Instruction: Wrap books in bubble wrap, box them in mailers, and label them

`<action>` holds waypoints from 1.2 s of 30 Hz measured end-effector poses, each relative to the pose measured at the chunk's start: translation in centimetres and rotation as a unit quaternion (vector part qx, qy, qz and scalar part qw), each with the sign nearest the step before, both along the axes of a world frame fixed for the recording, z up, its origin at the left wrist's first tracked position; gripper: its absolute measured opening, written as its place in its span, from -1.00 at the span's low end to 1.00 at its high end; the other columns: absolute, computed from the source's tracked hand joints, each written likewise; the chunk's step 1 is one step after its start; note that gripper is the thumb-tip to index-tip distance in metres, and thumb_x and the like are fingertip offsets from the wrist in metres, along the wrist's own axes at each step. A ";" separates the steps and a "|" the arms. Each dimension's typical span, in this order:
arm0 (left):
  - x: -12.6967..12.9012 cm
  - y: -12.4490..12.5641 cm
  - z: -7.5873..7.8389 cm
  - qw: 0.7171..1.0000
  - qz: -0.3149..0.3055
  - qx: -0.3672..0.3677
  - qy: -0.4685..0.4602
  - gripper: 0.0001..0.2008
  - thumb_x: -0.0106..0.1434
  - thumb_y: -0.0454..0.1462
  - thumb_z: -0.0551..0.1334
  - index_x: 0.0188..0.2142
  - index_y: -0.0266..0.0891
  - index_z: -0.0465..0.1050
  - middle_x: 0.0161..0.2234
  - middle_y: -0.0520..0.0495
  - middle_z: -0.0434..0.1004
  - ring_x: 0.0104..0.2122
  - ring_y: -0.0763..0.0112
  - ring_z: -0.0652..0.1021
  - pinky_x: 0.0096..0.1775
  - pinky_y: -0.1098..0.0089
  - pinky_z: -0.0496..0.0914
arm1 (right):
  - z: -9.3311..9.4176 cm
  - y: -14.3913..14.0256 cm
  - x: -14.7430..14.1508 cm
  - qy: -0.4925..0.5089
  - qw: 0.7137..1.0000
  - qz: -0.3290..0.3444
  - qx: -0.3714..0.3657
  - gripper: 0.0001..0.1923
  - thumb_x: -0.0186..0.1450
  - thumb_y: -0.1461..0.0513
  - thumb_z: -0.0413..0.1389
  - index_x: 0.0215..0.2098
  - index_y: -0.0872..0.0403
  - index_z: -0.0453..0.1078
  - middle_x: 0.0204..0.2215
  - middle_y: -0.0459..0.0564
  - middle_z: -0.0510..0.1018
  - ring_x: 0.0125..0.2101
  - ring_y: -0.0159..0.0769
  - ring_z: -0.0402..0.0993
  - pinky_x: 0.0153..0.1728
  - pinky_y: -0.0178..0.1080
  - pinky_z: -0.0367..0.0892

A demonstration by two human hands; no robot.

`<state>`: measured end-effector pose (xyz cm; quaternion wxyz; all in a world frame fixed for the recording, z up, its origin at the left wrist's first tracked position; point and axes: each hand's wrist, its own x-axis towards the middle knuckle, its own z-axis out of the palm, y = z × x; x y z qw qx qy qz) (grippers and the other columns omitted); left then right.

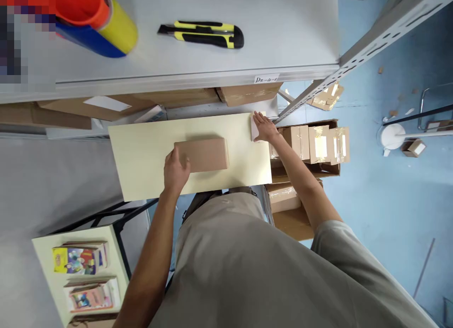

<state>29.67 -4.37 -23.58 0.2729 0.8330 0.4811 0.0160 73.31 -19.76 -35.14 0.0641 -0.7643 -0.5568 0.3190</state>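
Note:
A closed brown cardboard box (203,155) lies lengthwise on a pale yellow board (141,153) in front of my body. My left hand (176,172) grips the box's left end, with its thumb on the near side and its fingers at the far corner. At the board's right end, my right hand (264,128) lies with fingers stretched and apart over a small white pad or stack of paper (254,129). My fingers partly cover this white item, so its exact kind is unclear.
Above the board, a grey shelf (198,63) holds a yellow-and-black utility knife (203,34) and tape rolls (122,30). Open cartons with smaller boxes (320,144) stand at the right, beside a metal upright (375,45). Books (79,261) lie on a low table at lower left.

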 end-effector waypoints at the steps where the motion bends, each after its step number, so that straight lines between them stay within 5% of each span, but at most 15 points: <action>1: 0.8 -0.5 0.1 1.000 -0.015 -0.004 -0.007 -0.23 0.49 -0.13 0.16 0.61 -0.32 0.20 0.53 -0.44 0.40 0.55 -0.17 0.38 0.58 -0.20 0.26 | -0.4 0.3 0.2 0.006 1.000 0.013 -0.004 0.48 0.18 -0.14 0.59 0.74 0.31 -0.04 0.73 0.44 -0.13 0.72 0.37 -0.20 0.69 0.34 -0.16; 10: 4.1 -4.1 -0.3 0.998 -0.043 -0.044 -0.010 -0.25 0.51 -0.12 0.14 0.61 -0.32 0.20 0.54 -0.43 0.41 0.58 -0.16 0.35 0.58 -0.22 0.26 | -1.1 -1.0 -0.4 0.014 0.999 0.030 0.008 0.40 0.33 -0.17 0.46 0.75 0.35 -0.14 0.73 0.48 -0.18 0.72 0.38 -0.26 0.69 0.36 -0.14; 18: 5.6 -4.5 -0.3 0.996 -0.079 -0.048 -0.012 -0.23 0.55 -0.11 0.14 0.65 -0.33 0.14 0.56 -0.41 0.37 0.60 -0.12 0.32 0.60 -0.16 0.23 | -0.6 -1.9 -0.5 0.004 0.999 0.050 0.007 0.18 0.37 -0.03 0.44 0.70 0.33 0.04 0.73 0.45 -0.15 0.72 0.36 -0.20 0.68 0.33 -0.08; 25: 8.2 -5.0 0.6 0.991 -0.121 -0.049 -0.027 -0.26 0.58 -0.10 0.14 0.65 -0.30 0.15 0.55 -0.39 0.39 0.58 -0.10 0.34 0.59 -0.12 0.26 | 2.9 -2.3 -0.4 -0.015 0.993 0.111 -0.021 -0.12 0.42 0.15 0.37 0.59 0.24 0.23 0.64 0.46 0.21 0.60 0.37 0.19 0.59 0.28 0.16; 31: 14.6 -5.5 0.5 0.971 -0.224 -0.067 -0.042 -0.29 0.60 -0.20 0.14 0.65 -0.34 0.15 0.59 -0.38 0.34 0.61 -0.08 0.29 0.61 -0.06 0.21 | 5.1 -2.1 0.8 -0.040 0.991 0.124 -0.036 -0.28 0.51 0.03 0.22 0.50 0.26 0.32 0.36 0.51 0.56 0.25 0.45 0.61 0.36 0.37 0.42; 33: 17.3 -5.7 -0.1 0.962 -0.260 -0.078 -0.038 -0.29 0.59 -0.24 0.16 0.64 -0.36 0.16 0.60 -0.38 0.30 0.61 -0.09 0.29 0.62 -0.07 0.17 | 4.7 -1.7 1.2 -0.035 0.990 0.139 -0.016 -0.26 0.52 -0.03 0.21 0.51 0.22 0.34 0.43 0.48 0.52 0.36 0.47 0.53 0.42 0.40 0.36; 36: 20.9 -6.1 -1.3 0.950 -0.298 -0.093 -0.014 -0.31 0.55 -0.30 0.17 0.61 -0.42 0.21 0.59 -0.41 0.32 0.60 -0.10 0.31 0.62 -0.06 0.16 | 3.3 -1.3 0.6 -0.025 0.989 0.145 0.010 0.01 0.39 -0.12 0.38 0.60 0.22 0.25 0.63 0.45 0.23 0.61 0.50 0.15 0.57 0.41 0.16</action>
